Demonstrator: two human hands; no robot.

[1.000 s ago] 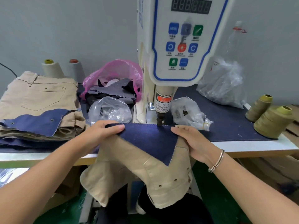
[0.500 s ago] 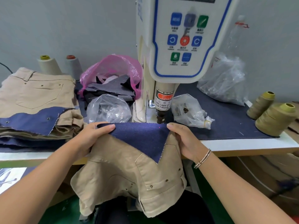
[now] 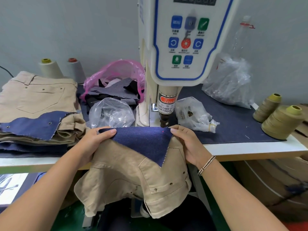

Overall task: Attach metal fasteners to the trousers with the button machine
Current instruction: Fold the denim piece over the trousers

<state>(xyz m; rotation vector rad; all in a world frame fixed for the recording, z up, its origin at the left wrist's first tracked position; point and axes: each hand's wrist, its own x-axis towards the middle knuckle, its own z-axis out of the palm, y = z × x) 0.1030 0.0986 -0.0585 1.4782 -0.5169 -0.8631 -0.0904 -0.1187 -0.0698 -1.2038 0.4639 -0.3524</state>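
1. Pulling back toward the person, the trousers [image 3: 133, 172] now sit with the navy flap [image 3: 143, 140] short of the punch head [image 3: 164, 120]; a second ago the flap's far edge lay directly under that head, and half a second ago it had already slid partly clear
2. Both hands have kept their places on the cloth throughout: the left hand [image 3: 93, 142] pinches the flap's left corner with the thumb on top, and the right hand [image 3: 188, 144] grips the right corner and the beige edge below it, fingers curled under the fabric
3. A small red dot [image 3: 163, 131] shows on the navy cloth just before the punch head, near the right thumb; I read it as the aiming light of the button machine [image 3: 180, 47], though that is a guess
4. Several metal fasteners [image 3: 170, 184] already sit along the beige waistband that hangs off the table [image 3: 250, 147] edge
5. My reading: the withdrawal means one press is likely finished, or the cloth is being repositioned for the next spot; I cannot see a fresh fastener on the flap itself
6. Next, the chosen spot would need to be lined up under the head, with the right thumb kept clear of it
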